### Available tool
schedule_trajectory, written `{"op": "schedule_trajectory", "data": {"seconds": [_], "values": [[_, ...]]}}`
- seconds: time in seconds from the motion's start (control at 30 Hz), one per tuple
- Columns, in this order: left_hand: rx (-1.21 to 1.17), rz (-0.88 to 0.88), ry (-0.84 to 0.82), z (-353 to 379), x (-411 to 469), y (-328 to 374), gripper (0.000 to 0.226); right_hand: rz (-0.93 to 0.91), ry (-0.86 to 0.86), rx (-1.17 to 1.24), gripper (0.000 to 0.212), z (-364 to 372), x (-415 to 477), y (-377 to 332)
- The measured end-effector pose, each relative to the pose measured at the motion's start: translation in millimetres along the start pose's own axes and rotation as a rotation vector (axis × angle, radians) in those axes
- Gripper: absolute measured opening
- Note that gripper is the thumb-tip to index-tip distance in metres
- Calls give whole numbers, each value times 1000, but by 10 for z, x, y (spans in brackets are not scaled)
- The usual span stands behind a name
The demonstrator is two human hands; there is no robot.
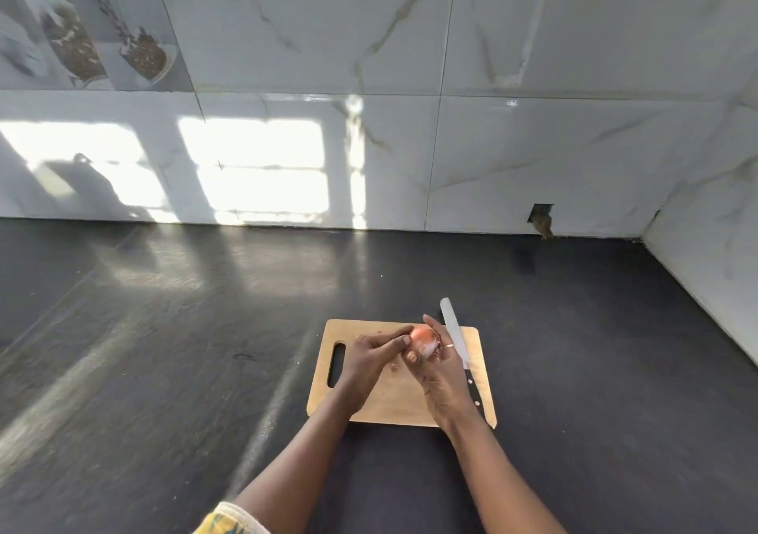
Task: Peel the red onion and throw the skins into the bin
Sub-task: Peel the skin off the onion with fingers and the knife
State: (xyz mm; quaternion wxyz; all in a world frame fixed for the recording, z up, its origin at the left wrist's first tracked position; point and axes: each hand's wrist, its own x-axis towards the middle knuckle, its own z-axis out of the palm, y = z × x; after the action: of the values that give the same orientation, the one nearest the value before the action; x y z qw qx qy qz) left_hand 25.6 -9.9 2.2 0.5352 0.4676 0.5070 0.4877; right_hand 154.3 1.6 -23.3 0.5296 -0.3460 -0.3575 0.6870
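In the head view, the red onion [424, 338] is held over the far part of the wooden cutting board [393, 402], gripped by the curled fingers of the right hand [441, 373]. Its left side is pinched by the left hand [369, 353]. A knife [453, 328] is laid along the board's right side, on the dark bench [164, 328].

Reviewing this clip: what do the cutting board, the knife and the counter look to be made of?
Cutting board: light wood or bamboo, matte, judging by its pale tan face; grain is too blurred to tell which.
Knife: bright metal blade, likely steel; dark handle with pale rivets, plastic or wood.
Counter: dark stone or stone-look slab, semi-gloss, since it reflects window light in streaks.
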Motion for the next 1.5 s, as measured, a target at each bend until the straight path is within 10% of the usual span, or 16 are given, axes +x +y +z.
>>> {"op": "schedule_trajectory", "data": {"seconds": [0.13,0.3,0.47,0.73,1.13,1.5], "values": [[-158,-125,-53,29,13,31,34,-45,31,-198,65,-45,13,4],[-218,-185,-30,78,38,48,32,37,-3,-67,85,-19,-27,-6],[-279,-176,-15,113,35,103,35,8,14,-46,54,-10,-45,-15],[-118,-81,85,100,67,89,50,-62,32,-78,66,44,-86,-78],[-157,-21,243,30,6,91,14,-125,92,-49,61,29,-98,-29],[-23,-73,34,1,-63,95,16,-203,114,-428,54,2,-106,-20]]}}
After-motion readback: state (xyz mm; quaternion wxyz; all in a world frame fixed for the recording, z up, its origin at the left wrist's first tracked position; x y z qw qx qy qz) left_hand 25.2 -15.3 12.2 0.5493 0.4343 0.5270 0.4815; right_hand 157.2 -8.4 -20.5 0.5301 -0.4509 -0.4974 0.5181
